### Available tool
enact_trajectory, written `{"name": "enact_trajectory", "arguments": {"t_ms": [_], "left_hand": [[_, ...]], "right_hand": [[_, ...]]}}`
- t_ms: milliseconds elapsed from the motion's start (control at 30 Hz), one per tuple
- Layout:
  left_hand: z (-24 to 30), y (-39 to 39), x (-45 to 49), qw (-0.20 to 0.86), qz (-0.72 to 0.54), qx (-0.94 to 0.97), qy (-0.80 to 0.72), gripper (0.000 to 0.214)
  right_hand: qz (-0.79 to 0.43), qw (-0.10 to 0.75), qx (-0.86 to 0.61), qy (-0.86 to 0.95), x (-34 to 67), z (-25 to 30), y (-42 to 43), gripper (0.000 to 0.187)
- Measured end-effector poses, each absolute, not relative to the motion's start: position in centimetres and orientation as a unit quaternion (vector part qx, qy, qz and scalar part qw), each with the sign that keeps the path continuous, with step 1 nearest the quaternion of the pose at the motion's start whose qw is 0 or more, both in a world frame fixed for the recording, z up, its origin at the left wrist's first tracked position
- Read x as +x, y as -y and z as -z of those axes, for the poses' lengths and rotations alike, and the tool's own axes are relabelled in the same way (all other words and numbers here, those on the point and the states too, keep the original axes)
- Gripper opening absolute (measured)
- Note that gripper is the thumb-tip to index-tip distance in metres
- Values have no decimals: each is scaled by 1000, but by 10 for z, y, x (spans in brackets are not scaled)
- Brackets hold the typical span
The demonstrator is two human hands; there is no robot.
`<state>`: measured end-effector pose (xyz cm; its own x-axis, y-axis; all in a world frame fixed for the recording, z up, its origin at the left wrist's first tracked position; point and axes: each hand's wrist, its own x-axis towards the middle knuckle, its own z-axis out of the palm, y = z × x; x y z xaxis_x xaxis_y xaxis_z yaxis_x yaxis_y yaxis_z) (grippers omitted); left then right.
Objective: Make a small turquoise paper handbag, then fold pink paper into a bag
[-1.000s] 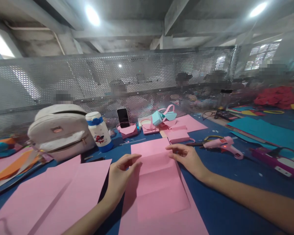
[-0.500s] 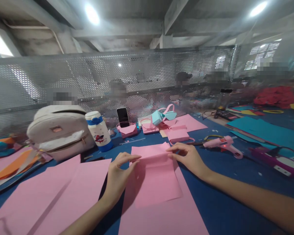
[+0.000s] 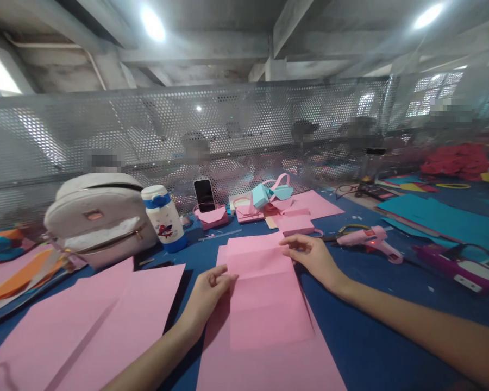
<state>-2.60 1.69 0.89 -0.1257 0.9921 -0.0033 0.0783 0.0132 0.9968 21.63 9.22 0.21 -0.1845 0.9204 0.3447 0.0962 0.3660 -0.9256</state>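
A creased pink sheet of paper [image 3: 264, 309] lies over a larger pink sheet [image 3: 264, 372] in front of me. My left hand [image 3: 209, 298] pinches the creased sheet at its left edge, thumb and fingers closed on it. At the upper right edge, my right hand [image 3: 313, 260] pinches the same sheet between thumb and fingers. Crosswise folds mark the sheet, which now lies mostly unfolded. Just beyond it sits a small pink paper bag [image 3: 295, 224], and farther back a light blue paper piece [image 3: 261, 195].
A pink glue gun [image 3: 364, 239] with a red light lies right, beside a purple power strip [image 3: 454, 269]. Left are more pink sheets [image 3: 146, 298], a white backpack [image 3: 101, 217] and a bottle [image 3: 163, 217]. A phone [image 3: 204, 194] stands behind. Blue sheets [image 3: 440, 217] lie right.
The top part of the creased sheet, folded before, has been opened out flatter away from me. My left hand has moved slightly down and toward me; my right hand has barely shifted.
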Motion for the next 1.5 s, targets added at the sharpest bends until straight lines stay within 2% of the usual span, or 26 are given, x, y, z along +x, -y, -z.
{"name": "enact_trajectory", "arguments": {"t_ms": [200,500,567,733,833,933,1033,1200,1333,1500], "left_hand": [[-3,-15,-22,428,-476,540,-546,50],[-14,-21,-37,473,-350,615,-524,50],[-18,-20,-36,487,-322,626,-517,47],[-20,-15,-33,500,-287,646,-500,32],[-16,-15,-32,485,-303,650,-501,46],[-16,-15,-33,472,-308,659,-498,60],[-19,-13,-33,474,-289,678,-481,59],[-24,-12,-33,497,-272,696,-441,58],[-20,-14,-33,490,-296,659,-488,65],[-19,-22,-40,504,-319,608,-525,48]], "right_hand": [[-392,503,-381,670,217,-1,-95,28],[-419,500,-367,663,218,4,-100,46],[-446,466,-370,669,218,4,-102,47],[-502,312,-359,722,218,2,-97,43],[-526,278,-358,720,218,0,-92,47],[-551,296,-361,691,216,-2,-88,43],[-553,324,-356,680,215,-5,-88,35],[-534,346,-359,683,213,-9,-88,34],[-514,362,-363,688,214,-10,-89,34],[-446,451,-371,678,222,-16,-98,32]]}}
